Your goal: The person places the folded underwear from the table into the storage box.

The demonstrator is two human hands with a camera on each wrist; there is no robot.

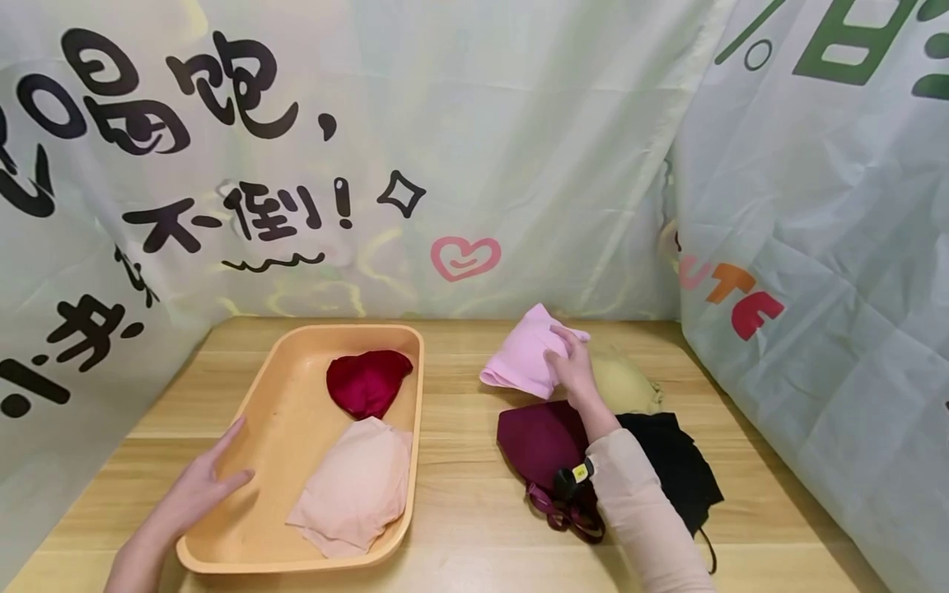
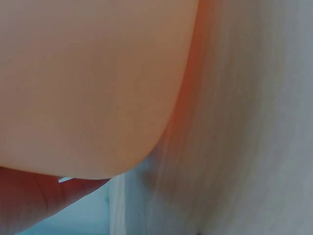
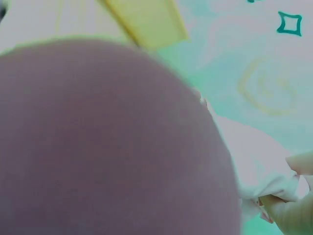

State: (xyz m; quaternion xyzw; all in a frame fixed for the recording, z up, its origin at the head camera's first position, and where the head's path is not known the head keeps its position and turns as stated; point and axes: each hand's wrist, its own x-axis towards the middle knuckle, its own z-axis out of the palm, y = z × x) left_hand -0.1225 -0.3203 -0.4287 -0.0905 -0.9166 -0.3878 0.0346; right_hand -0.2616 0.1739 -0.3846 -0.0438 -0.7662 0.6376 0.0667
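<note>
My right hand pinches a folded lilac-pink bra, lifted at the back right of the table. In the right wrist view its fingertips nip the edge of this bra. My left hand holds the left side of a peach-coloured tray, thumb over the rim; its other fingers are mostly hidden. Inside the tray lie a dark red folded bra and a pale pink one. The left wrist view shows the tray's smooth wall up close.
A maroon bra with loose straps, a black one and an olive-yellow one lie around and under the right forearm. Printed curtains enclose the wooden table at the back and sides. A dark rounded shape blocks much of the right wrist view.
</note>
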